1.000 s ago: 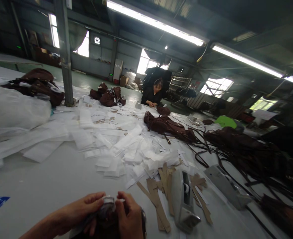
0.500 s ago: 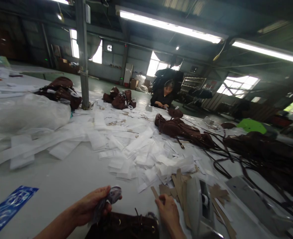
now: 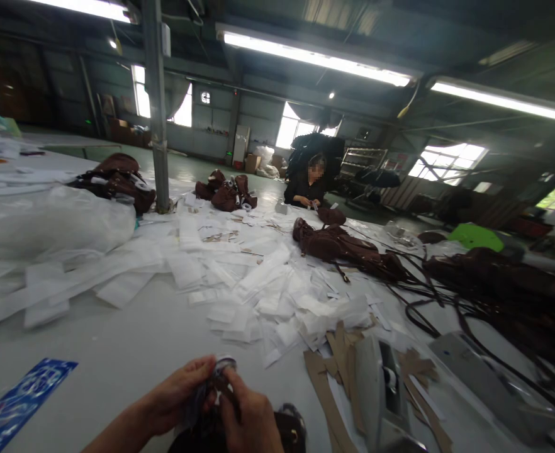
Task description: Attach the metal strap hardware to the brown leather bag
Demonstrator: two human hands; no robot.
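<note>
At six o'clock on the grey worktop (image 3: 131,352), both hands meet over a dark brown bag (image 3: 284,431). Left hand (image 3: 178,393), grip pinched together on a small clear plastic wrap (image 3: 211,377) around a ring-shaped fitting at the bag's top. Right hand (image 3: 249,418), fingers closed, thumb and forefinger pressed against the same wrap from the three o'clock side. Bag itself mostly under the hands and cut by the frame edge; detail of the fitting too small to tell.

Tape dispenser (image 3: 381,390) just beside, at three o'clock, among brown card strips (image 3: 334,352). White paper slips (image 3: 268,289) heaped at twelve o'clock. Blue printed sheet (image 3: 17,399) at nine o'clock. Another person (image 3: 308,182) sits far off at twelve o'clock with more brown bags (image 3: 348,245).

Judged step: wrapping or seating the plastic on the hardware. Next move likely calls for a steady pinch by the left while the right smooths the wrap.
</note>
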